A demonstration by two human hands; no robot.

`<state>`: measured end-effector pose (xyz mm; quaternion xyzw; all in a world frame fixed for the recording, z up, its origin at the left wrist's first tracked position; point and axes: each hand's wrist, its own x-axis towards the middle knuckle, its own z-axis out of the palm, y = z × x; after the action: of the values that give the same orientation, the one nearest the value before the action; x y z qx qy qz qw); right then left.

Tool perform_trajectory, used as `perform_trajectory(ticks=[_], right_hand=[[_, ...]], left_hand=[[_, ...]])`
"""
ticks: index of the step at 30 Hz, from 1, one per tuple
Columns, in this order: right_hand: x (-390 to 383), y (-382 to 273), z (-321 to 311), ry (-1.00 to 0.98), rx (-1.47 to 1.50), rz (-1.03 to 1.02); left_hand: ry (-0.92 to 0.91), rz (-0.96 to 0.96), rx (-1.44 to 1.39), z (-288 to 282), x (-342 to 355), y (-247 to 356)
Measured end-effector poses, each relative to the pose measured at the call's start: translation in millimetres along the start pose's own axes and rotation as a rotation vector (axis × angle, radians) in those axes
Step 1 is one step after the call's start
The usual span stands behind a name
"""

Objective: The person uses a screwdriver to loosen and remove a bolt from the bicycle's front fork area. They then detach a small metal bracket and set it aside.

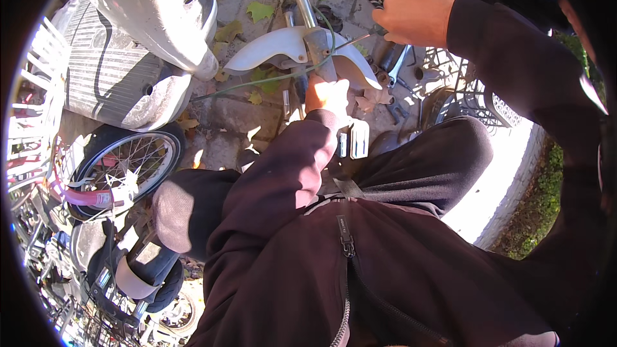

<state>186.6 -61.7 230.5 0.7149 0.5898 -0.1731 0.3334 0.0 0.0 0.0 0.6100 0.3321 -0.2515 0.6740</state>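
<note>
The fork (315,44) crosses the mudguard (267,52); the nearer left hand (327,95) grips it; the right hand (414,13), right of the mudguard, clenches a thin rod (354,40).

Left hand (328,95) is wrapped round the fork (315,44) by the white fender (267,51). Right hand (414,13) is curled beside a thin rod (355,40), can't tell if it's holding it. Wrench (400,64) and leaves (260,11) on the paving (247,113), spoked wheel (132,162) off left.

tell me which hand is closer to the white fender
The left hand, just below the white fender in view; the right hand is farther off, toward the upper right.
</note>
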Motion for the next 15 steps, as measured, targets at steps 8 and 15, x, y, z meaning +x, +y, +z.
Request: perform_trajectory(ticks=[8,15], right_hand=[[-11,-6,36,0.433,0.803,0.711],[-21,-5,36,0.230,0.105,0.315]], left_hand=[[0.008,-0.022,-0.527,12,1,-6],[0.130,0.665,0.170,20,67,-64]])
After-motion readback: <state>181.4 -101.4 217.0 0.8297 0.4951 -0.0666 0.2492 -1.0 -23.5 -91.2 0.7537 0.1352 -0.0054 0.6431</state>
